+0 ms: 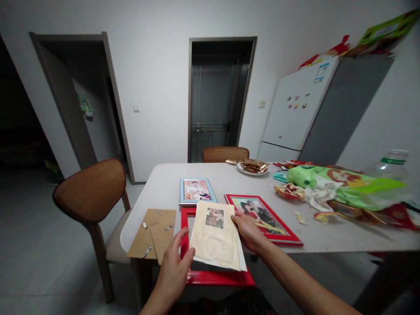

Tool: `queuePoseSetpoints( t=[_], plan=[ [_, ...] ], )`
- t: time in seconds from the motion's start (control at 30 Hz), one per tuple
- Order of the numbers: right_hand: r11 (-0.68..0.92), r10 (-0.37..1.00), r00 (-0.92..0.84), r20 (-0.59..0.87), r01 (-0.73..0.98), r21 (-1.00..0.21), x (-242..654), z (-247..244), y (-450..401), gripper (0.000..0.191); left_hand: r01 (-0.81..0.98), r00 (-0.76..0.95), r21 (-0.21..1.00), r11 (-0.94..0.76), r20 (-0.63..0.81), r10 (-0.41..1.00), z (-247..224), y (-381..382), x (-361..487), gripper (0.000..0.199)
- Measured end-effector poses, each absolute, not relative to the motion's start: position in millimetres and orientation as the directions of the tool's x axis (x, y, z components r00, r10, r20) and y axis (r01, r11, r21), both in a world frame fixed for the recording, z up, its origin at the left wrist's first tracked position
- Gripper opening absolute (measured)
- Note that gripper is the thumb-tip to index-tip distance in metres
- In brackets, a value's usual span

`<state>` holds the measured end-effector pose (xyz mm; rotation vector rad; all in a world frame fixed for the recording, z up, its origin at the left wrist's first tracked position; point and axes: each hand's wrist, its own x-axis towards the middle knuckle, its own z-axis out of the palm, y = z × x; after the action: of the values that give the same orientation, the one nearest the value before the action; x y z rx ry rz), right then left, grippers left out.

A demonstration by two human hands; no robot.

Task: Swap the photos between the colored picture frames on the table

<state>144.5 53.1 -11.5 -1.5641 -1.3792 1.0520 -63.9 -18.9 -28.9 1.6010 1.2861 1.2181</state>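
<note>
My right hand [247, 229] pinches the right edge of a cream-coloured sheet [215, 245] that has a small picture [215, 218] near its top. A white sheet shows beneath its right and lower edges. Close by the sheet's left edge, my left hand [173, 262] has its thumb and fingers apart; whether the thumb touches the paper I cannot tell. Under the sheets lies a red picture frame [218, 278] at the table's near edge, its middle mostly covered. Left of it rests a brown backing board [149, 227] with metal clips and a stand flap.
A blue-framed picture [197, 191] and a red-framed picture [262, 218] lie on the white table [164, 175]. Rightward are a plate of wrapped snacks [252, 167], a green plastic package [348, 181], crumpled tissue [323, 197] and peel pieces. A wooden chair [92, 192] stands left.
</note>
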Motion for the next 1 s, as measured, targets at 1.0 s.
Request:
queuePoseSetpoints(
  t=[1.0],
  plan=[
    [-0.011, 1.000, 0.012, 0.008, 0.991, -0.133, 117.1, -21.7, 70.3, 0.039, 0.803, 0.375, 0.442, -0.400, 0.147, 0.915, -30.8, -23.6, -50.9, 0.034]
  ],
)
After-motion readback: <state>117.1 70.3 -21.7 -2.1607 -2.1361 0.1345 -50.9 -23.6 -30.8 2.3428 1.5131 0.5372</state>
